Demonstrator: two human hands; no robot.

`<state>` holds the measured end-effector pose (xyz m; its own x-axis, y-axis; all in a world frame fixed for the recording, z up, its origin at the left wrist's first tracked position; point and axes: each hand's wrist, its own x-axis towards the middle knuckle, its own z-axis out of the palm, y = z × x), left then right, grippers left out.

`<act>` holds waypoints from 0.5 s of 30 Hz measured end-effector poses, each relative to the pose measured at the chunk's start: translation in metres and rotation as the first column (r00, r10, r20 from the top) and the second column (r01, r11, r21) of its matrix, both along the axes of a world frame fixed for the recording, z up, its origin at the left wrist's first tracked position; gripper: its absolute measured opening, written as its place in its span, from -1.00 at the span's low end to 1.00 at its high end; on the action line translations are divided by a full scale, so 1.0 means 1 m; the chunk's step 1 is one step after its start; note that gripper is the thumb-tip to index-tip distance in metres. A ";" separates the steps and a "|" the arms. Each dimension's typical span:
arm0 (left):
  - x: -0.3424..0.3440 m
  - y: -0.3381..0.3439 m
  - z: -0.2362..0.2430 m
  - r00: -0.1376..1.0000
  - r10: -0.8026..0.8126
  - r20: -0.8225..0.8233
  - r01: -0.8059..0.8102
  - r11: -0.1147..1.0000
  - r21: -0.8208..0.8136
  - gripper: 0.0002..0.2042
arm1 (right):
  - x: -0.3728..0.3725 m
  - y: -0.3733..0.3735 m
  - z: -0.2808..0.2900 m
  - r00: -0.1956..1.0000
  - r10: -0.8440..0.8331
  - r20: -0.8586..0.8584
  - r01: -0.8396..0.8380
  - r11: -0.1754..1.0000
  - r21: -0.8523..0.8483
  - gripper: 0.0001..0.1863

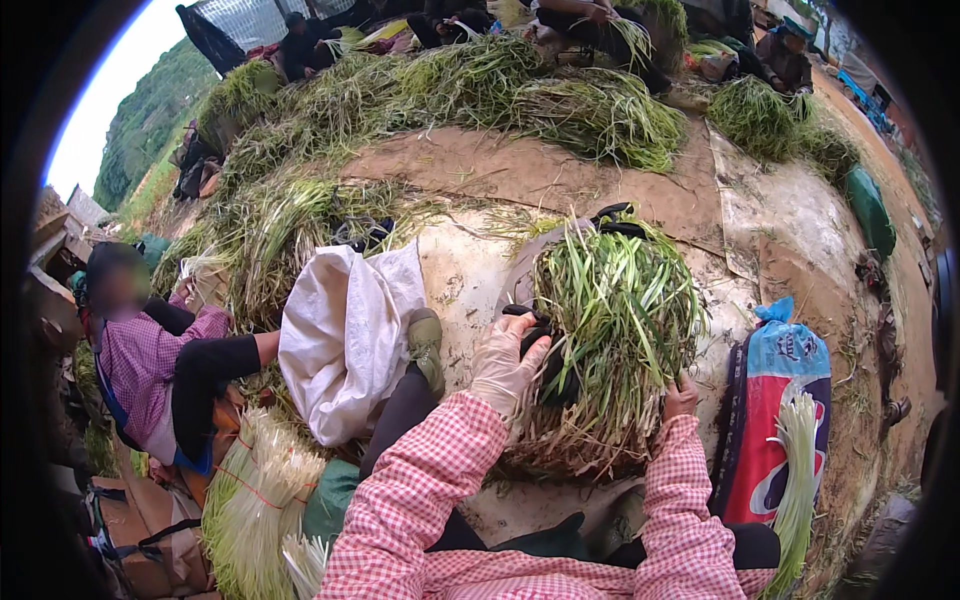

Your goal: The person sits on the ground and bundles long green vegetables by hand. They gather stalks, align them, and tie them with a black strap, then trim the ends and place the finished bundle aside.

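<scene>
In front of me stands a large heap of long green stalks (620,300), chive-like, with brown, rooty ends toward me. My left hand (503,365), in a thin whitish glove, is closed around a black, strap-like piece (532,325) at the heap's left side. More black material shows at the heap's far edge. My right hand (681,397) is at the heap's near right side, against the stalks; its fingers are partly hidden, so its grip is unclear.
A white sack (350,340) lies to the left, beside tied bundles of pale stalks (262,480). At right is a red and blue bag (770,410) with trimmed stalks (797,480) on it. One person (150,370) sits at left; others sit behind long green piles (460,90).
</scene>
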<state>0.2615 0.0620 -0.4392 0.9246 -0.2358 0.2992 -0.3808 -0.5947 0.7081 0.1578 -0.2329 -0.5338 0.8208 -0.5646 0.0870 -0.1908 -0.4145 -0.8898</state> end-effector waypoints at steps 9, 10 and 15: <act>0.020 0.022 -0.001 0.930 -0.119 -0.349 0.050 0.978 -0.201 -0.79 | -0.002 -0.008 -0.010 1.000 0.015 0.024 -0.016 0.998 0.056 -0.74; 0.020 0.022 -0.005 0.856 -0.259 -0.447 -0.026 0.843 -0.537 -0.82 | 0.000 -0.008 -0.011 1.000 0.020 0.009 -0.020 0.999 0.042 -0.74; 0.023 0.003 -0.010 0.734 -0.510 -0.449 -0.376 0.245 -0.893 -0.90 | 0.003 -0.002 -0.015 1.000 -0.004 0.012 0.003 0.996 0.088 -0.73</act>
